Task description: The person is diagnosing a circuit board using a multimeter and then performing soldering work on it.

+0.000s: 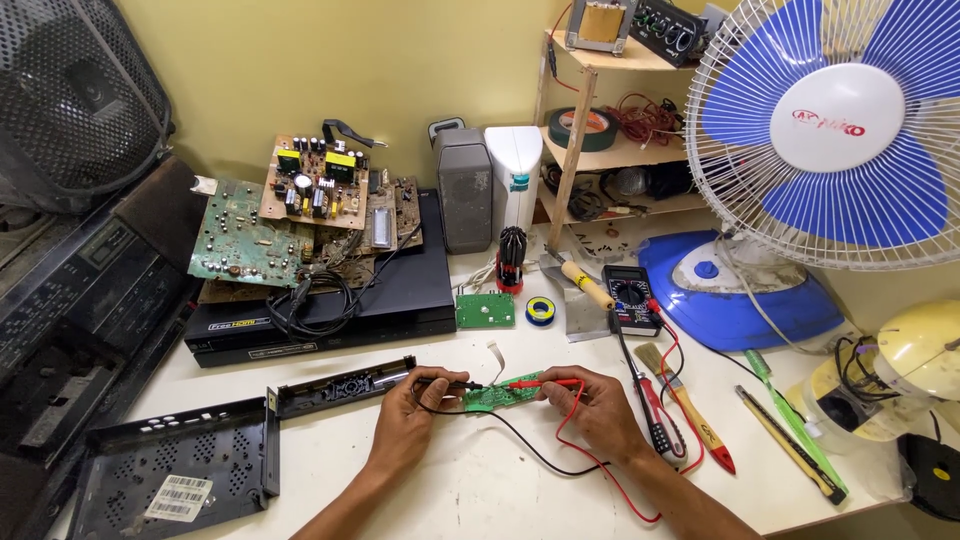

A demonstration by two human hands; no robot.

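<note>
My left hand [405,415] grips a black test probe [448,383] whose tip rests on a narrow green circuit board [500,395] lying on the white table. My right hand [597,408] holds a red test probe [545,383] with its tip on the same board. Black and red leads [575,455] loop across the table toward a dark multimeter [630,297] behind my right hand.
A black player [400,290] carries a stack of circuit boards [300,215]. Its black cover [170,465] lies at front left. A small green board [485,310], tape roll [540,311], brush [685,395], screwdrivers [785,425], blue fan [830,130] and wooden shelf [610,150] surround the work spot.
</note>
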